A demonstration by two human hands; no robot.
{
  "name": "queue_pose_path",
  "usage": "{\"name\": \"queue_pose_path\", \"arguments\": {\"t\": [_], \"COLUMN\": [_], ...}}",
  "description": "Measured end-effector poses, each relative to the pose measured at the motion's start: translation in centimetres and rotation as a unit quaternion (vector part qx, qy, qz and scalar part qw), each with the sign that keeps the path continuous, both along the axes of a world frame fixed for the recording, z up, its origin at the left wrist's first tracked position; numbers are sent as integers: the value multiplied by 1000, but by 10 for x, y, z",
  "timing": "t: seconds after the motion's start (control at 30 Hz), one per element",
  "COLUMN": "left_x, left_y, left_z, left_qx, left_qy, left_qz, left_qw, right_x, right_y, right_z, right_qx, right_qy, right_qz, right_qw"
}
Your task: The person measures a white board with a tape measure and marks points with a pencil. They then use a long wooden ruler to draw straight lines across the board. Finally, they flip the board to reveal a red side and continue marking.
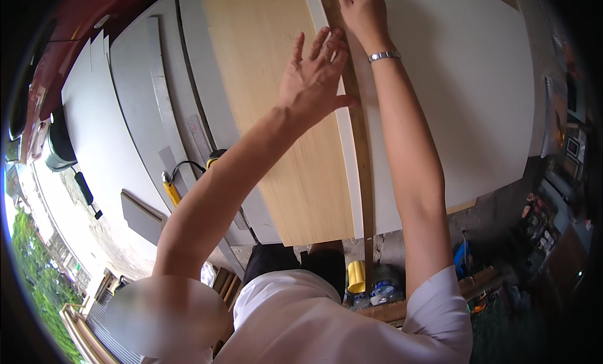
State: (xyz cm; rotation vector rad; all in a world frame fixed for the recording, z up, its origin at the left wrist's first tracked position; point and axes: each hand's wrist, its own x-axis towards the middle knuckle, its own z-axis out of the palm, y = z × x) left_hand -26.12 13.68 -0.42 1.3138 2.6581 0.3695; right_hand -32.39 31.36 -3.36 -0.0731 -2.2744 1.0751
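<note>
My left hand [315, 75] lies with fingers spread over the right edge of a pale wood-grain board [301, 182]. Its fingertips and thumb reach across a narrow white strip [349, 169] toward a long brown bar [362, 175] running beside it. Further up, my right hand [365, 15], with a metal bracelet on the wrist, is by the far end of the bar and strip. The top border of the picture cuts off most of its fingers, so its grip is hidden. A large white panel [471, 100] extends to the right, under my right forearm.
Left of the board are a long metal straightedge [162, 81], a clear ruler [197, 136], a yellow utility knife [170, 190] and a partly hidden yellow-and-black tape measure [215, 157]. Below the panels' near edge stand a yellow cup [356, 277] and plastic bottles [384, 292].
</note>
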Motion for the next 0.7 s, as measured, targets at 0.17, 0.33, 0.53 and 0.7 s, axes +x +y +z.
{"name": "queue_pose_path", "arguments": {"t": [0.17, 0.33, 0.53, 0.7], "left_x": [2, 1, -1, -6], "left_y": [-1, -3, -4, -2], "left_z": [-6, -11, -15, -14], "left_qx": [-2, 9, 23, 10], "left_qy": [-1, 7, 39, 49], "left_qz": [10, 13, 1, -13], "left_qw": [1000, 1000, 999, 999], "right_x": [59, 213, 423, 551], "right_y": [-1, -21, -66, -88], "right_z": [3, 6, 41, 88], "right_qx": [39, 74, 1, 54], "right_qy": [-84, -126, -274, -301], "right_qz": [13, 35, 62, 17], "right_qw": [996, 989, 960, 952]}}
